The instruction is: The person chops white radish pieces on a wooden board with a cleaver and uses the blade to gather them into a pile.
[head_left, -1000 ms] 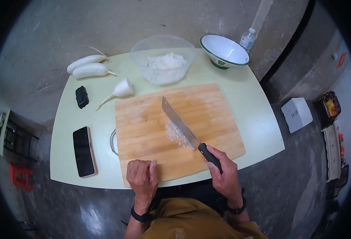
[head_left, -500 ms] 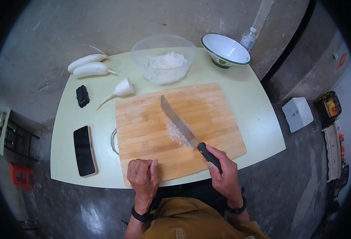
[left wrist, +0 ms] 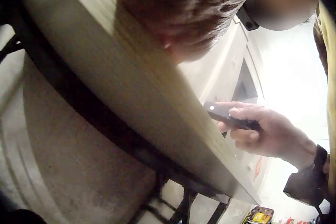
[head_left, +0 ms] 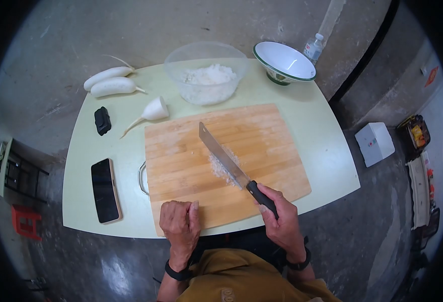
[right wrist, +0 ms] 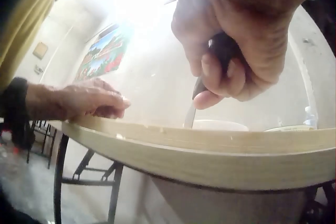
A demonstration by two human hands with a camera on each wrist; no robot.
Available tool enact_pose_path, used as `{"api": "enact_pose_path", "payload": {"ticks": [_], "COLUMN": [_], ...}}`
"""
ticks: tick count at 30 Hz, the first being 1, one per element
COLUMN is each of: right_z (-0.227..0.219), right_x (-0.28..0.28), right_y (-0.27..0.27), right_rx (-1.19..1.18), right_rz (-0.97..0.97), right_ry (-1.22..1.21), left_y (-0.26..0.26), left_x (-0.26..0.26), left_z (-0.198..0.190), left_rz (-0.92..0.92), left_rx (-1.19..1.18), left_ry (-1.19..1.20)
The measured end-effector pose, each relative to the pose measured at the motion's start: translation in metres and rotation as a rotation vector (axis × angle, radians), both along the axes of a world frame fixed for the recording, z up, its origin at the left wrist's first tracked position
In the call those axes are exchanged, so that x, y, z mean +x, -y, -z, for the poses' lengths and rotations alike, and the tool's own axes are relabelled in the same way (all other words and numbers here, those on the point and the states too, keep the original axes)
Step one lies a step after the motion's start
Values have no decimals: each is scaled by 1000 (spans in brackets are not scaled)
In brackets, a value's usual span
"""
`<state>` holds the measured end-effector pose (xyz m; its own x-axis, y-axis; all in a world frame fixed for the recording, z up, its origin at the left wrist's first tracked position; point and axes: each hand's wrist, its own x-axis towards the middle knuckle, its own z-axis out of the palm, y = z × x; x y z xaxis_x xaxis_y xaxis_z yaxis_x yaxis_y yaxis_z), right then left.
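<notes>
In the head view my right hand [head_left: 283,220] grips the black handle of a kitchen knife [head_left: 221,153]. Its long blade slants up and left across the wooden cutting board [head_left: 181,171]. Finely chopped white bits [head_left: 217,167] lie along both sides of the blade. My left hand [head_left: 179,221] rests at the board's front left corner, fingers curled in and holding nothing. The right wrist view shows fingers of the right hand [right wrist: 239,45] wrapped round the handle, with the blade pointing down close over the board.
Behind the board stand a clear plastic bowl [head_left: 206,93] of shredded white stuff and a green-rimmed bowl [head_left: 284,60]. A cut white radish [head_left: 156,109], two whole radishes [head_left: 113,87], a black case [head_left: 102,121] and a phone [head_left: 105,191] lie left. A bottle [head_left: 313,49] stands far right.
The knife and right hand have shifted slightly left, the blade's tip swinging left over the chopped bits. The left hand stays in place.
</notes>
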<state>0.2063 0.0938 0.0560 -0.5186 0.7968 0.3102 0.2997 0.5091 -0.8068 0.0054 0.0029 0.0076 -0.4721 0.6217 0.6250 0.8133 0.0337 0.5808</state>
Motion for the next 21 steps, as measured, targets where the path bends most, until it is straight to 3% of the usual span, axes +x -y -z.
{"api": "enact_pose_path", "payload": {"ticks": [3, 21], "right_z": [0, 1], "right_x": [-1, 1], "right_y": [3, 2], "right_rx": [4, -1], "right_rz": [18, 4], "right_ry": [-87, 2], "left_y": [1, 2], "left_x": [-1, 0], "left_z": [0, 0], "left_rz": [4, -1], "left_rx": [8, 1], "left_ry": [-1, -1]}}
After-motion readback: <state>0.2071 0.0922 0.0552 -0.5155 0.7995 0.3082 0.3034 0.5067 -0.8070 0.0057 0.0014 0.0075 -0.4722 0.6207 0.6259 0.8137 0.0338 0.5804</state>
